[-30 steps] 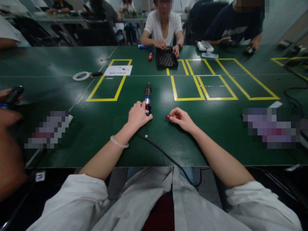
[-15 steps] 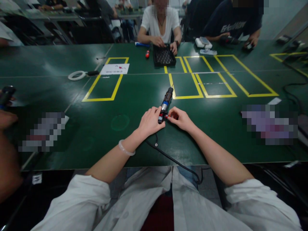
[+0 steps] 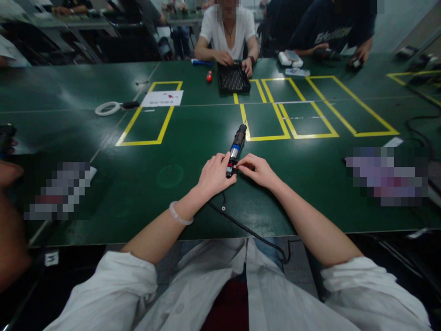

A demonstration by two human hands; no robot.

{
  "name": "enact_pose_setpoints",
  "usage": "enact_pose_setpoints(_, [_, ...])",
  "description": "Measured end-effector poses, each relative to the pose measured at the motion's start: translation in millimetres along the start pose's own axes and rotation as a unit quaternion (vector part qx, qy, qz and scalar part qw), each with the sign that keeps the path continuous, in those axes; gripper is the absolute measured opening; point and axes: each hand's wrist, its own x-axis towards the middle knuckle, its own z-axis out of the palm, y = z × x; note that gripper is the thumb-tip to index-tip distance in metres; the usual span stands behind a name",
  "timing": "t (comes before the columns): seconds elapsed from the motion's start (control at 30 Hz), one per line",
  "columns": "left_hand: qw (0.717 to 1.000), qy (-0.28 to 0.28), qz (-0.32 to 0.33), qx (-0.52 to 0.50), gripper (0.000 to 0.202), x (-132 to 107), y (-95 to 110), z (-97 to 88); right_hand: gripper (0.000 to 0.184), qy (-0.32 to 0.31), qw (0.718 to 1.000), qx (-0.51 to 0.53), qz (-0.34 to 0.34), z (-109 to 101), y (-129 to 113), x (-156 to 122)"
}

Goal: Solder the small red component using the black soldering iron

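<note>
**Both hands at one end of the tool, centre of frame**

The tool [image 3: 236, 146] – a dark cylinder with a blue-and-silver band – lies on the green table [image 3: 193, 138] at mid-frame, its far tip angled to the upper right and touching a yellow tape line [image 3: 265, 137]. The left hand [image 3: 214, 177] is closed round its near end. The right hand [image 3: 259, 170] meets it from the right, fingertips pinched narrow on that same end; anything between them is too small to make out. A black cable [image 3: 248, 230] runs from under the hands to the table's near edge.

Upper centre: a black tray [image 3: 233, 81] with a grid of small parts, under the hands of a person in a white shirt [image 3: 227, 32]. A small red thing [image 3: 208, 77] sits just left of it.

Upper left: a white ring [image 3: 107, 108] and a paper sheet [image 3: 161, 98], well apart from the hands – nothing lies between them and the tool.
</note>
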Motion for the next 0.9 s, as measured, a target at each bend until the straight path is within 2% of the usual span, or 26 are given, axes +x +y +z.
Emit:
enact_pose_setpoints(0.3, [1.0, 0.005, -0.001, -0.001, 0.068, -0.8, -0.5, 0.6, 0.016, -0.013, 0.999, 0.028, 0.041, 2.7, -11.3, -1.7])
enact_pose_setpoints(0.4, [1.0, 0.007, -0.004, -0.002, 0.066, 0.7, 1.1, 0.2, 0.015, -0.018, 0.999, 0.024, 0.036, 3.1, -9.3, -0.9])
enact_pose_setpoints(0.67, [0.999, 0.007, -0.04, 0.015, 0.066, 7.9, 5.3, 2.4, 0.028, -0.031, 0.999, 0.006, 0.015, 4.7, -7.2, -1.6])
enact_pose_setpoints(0.9, [0.999, -0.012, -0.027, 0.029, 0.067, 4.4, -6.8, -7.4, 0.029, -0.017, 0.999, 0.039, 0.029, 1.2, -2.3, -1.7])
